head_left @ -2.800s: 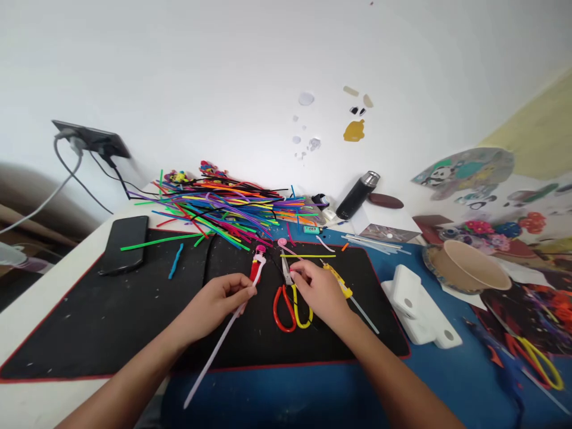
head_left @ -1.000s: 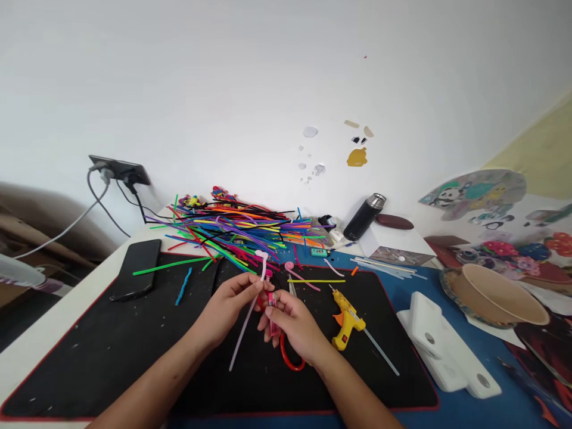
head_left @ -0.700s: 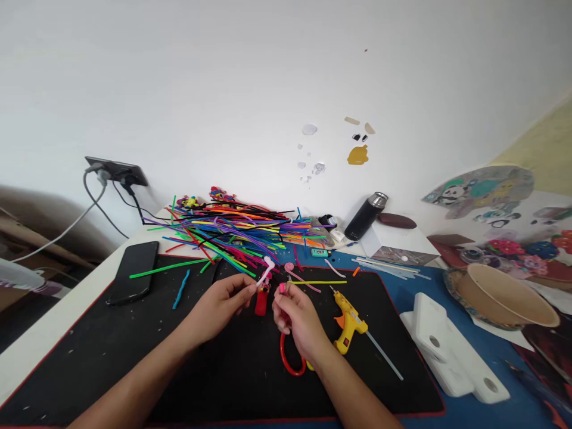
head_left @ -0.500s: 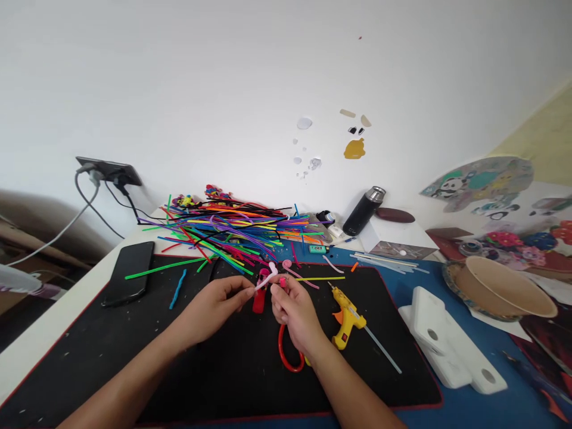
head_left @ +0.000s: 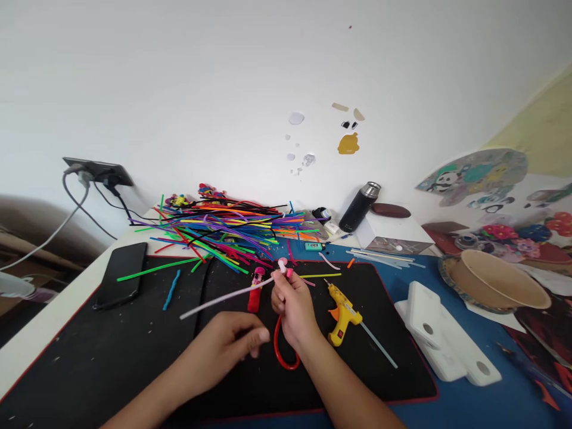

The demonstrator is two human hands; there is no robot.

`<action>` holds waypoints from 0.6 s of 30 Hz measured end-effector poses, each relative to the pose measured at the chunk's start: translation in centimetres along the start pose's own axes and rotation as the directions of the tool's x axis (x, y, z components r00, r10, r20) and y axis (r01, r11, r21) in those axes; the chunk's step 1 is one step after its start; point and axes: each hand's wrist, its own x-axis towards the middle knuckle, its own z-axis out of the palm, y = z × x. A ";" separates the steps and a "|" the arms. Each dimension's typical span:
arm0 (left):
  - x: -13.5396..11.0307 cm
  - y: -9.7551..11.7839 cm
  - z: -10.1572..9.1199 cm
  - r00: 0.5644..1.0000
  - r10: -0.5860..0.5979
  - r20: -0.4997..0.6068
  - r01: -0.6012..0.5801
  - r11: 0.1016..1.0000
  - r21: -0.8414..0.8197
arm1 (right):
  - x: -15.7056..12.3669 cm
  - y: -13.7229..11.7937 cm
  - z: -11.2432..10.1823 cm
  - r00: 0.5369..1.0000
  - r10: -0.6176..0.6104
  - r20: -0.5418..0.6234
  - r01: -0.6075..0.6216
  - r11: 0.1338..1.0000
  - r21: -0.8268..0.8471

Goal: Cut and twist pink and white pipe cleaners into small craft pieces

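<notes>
My right hand (head_left: 292, 310) pinches one end of a long pale pink pipe cleaner (head_left: 223, 296), together with a small bright pink piece; the stem sticks out to the left above the black mat (head_left: 111, 339). My left hand (head_left: 227, 348) hovers low over the mat with its fingers loosely curled and nothing in them. A red lighter (head_left: 254, 295) lies just left of my right hand. The red-and-yellow scissors (head_left: 280, 351) lie under my right wrist, partly hidden.
A big heap of coloured pipe cleaners (head_left: 223, 229) lies at the back. A yellow glue gun (head_left: 340, 305) rests to the right, a phone (head_left: 120, 281) to the left. A white block (head_left: 440, 339), a paper bowl (head_left: 496, 280) and a black flask (head_left: 357, 207) stand further right.
My left hand has let go of the pale pink pipe cleaner and dropped back toward me. My right hand now holds it alone, with the stem swung out to the left.
</notes>
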 end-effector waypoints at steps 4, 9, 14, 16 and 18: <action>1.8 -1.6 1.1 0.981 -0.047 -0.187 -0.027 0.928 -0.372 | 0.0 0.0 0.3 1.000 -0.003 -0.004 0.003 1.000 -0.005; 3.4 -1.5 0.7 0.913 -0.018 -0.409 -0.197 0.857 -0.476 | 0.0 0.4 0.1 1.000 -0.016 -0.002 0.015 0.998 -0.068; 5.0 -1.2 -0.7 0.860 -0.001 -0.510 -0.277 0.838 -0.470 | 0.0 0.8 -0.2 0.999 -0.027 0.025 0.029 0.994 -0.103; 5.9 -1.0 -1.9 0.842 0.014 -0.539 -0.303 0.839 -0.452 | -0.1 0.7 -0.3 0.999 -0.014 0.052 0.019 0.994 -0.105; 6.8 -0.8 -3.1 0.810 0.037 -0.586 -0.351 0.830 -0.433 | 0.0 0.4 -0.5 0.997 -0.003 0.072 0.010 0.995 -0.103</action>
